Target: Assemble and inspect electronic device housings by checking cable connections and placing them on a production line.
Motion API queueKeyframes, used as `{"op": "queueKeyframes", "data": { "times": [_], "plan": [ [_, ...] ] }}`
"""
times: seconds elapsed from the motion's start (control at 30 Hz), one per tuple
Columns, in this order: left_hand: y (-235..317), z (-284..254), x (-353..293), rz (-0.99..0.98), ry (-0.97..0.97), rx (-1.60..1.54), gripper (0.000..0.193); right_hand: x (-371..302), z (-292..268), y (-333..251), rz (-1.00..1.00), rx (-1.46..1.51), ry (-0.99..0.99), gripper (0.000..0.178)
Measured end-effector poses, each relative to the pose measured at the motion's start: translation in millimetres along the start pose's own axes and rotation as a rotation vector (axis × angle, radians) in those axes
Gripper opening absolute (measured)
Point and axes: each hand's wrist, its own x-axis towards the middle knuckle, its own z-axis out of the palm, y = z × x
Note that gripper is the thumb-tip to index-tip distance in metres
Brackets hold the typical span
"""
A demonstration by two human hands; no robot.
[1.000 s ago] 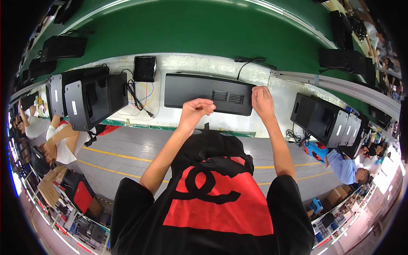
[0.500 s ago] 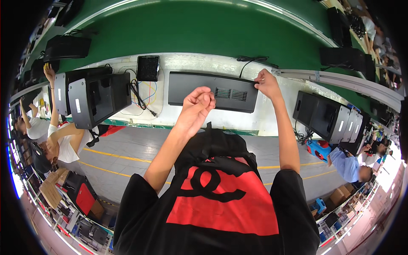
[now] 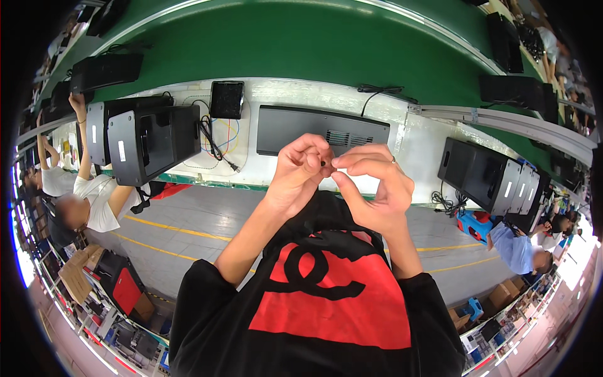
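In front of my chest my two hands meet at the fingertips. My left hand (image 3: 300,173) is closed in a pinch around a small black part (image 3: 323,163), too small to name. From the other side my right hand (image 3: 380,185) is curled in a pinch, its thumb and fingertips right by that part; what they hold, if anything, is too small to tell. Just beyond the hands a long black box-shaped unit (image 3: 292,129) with vent slots lies on the white work surface (image 3: 414,151), partly covered by my fingers.
Upright black units (image 3: 154,141) stand at the left, beside a power cord (image 3: 213,141) and a small black tray (image 3: 227,99). More black units (image 3: 477,173) stand at the right. A green belt (image 3: 282,44) runs along the far side. A co-worker (image 3: 94,201) is at the left.
My right hand has left the right end of the long black unit and come in to my left hand. The left hand has shifted slightly right, still pinching.
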Motion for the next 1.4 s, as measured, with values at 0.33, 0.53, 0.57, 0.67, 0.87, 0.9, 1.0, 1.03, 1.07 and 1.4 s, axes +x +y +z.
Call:
{"op": "queueKeyframes", "data": {
  "times": [0.33, 0.53, 0.57, 0.67, 0.87, 0.9, 1.0, 1.03, 1.07, 1.4],
  "plan": [
    [3, -20, -10, -0.148, 0.059, 0.151, 0.033, -3, 6, 0, 0.053, -0.152, -0.191, 0.030],
    [-3, -49, -5, -0.214, 0.143, 0.303, 0.031, -18, 23, 35, 0.256, -0.108, -0.200, 0.030],
    [-4, -57, -2, -0.188, 0.209, 0.343, 0.030, -18, 27, 52, 0.316, -0.164, -0.195, 0.028],
    [-9, -94, 6, -0.161, 0.391, 0.412, 0.031, -25, 38, 129, 0.311, -0.397, -0.258, 0.021],
    [-3, -138, -11, -0.118, 0.557, 0.423, 0.028, -26, 60, 185, 0.219, -0.558, -0.464, 0.017],
    [-1, -141, -13, -0.122, 0.577, 0.420, 0.027, -25, 62, 185, 0.191, -0.584, -0.468, 0.017],
    [4, -147, -19, -0.117, 0.605, 0.409, 0.026, -25, 66, 184, 0.157, -0.636, -0.547, 0.015],
    [4, -148, -21, -0.110, 0.610, 0.405, 0.026, -25, 67, 184, 0.158, -0.637, -0.551, 0.015],
    [5, -149, -22, -0.113, 0.610, 0.402, 0.026, -25, 69, 184, 0.141, -0.682, -0.570, 0.014],
    [16, -158, -21, -0.119, 0.629, 0.417, 0.029, -2, 85, 192, 0.319, -0.897, -0.621, 0.029]
  ]
}}
